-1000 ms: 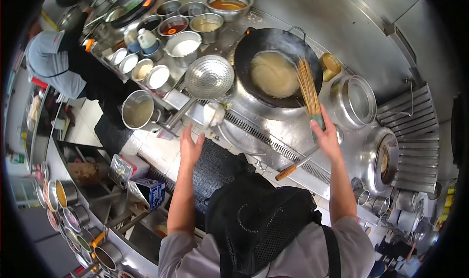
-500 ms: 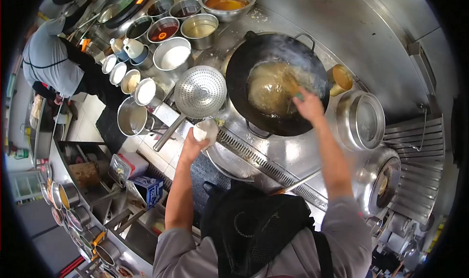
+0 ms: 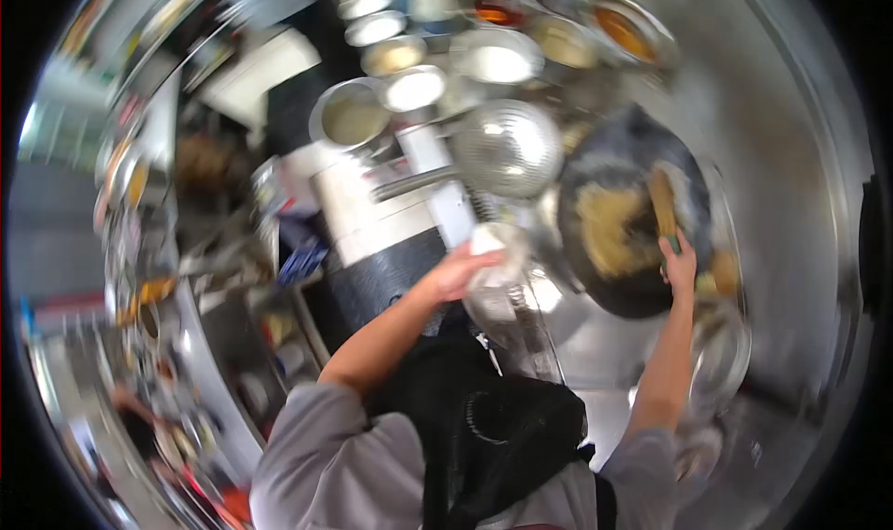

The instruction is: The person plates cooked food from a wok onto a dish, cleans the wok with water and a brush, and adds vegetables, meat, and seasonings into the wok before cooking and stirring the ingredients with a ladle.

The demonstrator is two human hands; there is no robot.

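Observation:
My right hand (image 3: 681,262) is closed around the handle of a bamboo wok brush (image 3: 661,200) with a green band. Its bristles point away from me, over the right side of a large black wok (image 3: 637,299). Cloudy yellowish liquid (image 3: 606,232) lies in the left part of the wok. My left hand (image 3: 458,275) grips a white cloth (image 3: 498,251), left of the wok near the stove's front edge. Beyond that hand lies a perforated metal strainer (image 3: 510,147), its handle toward the left. Motion blurs much of the view.
Several metal containers stand at the far side, including one of white contents (image 3: 496,63) and a bowl of amber liquid (image 3: 621,32). A metal pot (image 3: 352,116) is left of the strainer. Metal basins (image 3: 718,353) sit right of the wok. Shelving (image 3: 223,381) runs along the left.
The whole view has turned, and the wok now appears farther right. The brush, earlier in the liquid, is now at the wok's right side. The other person is mostly out of view.

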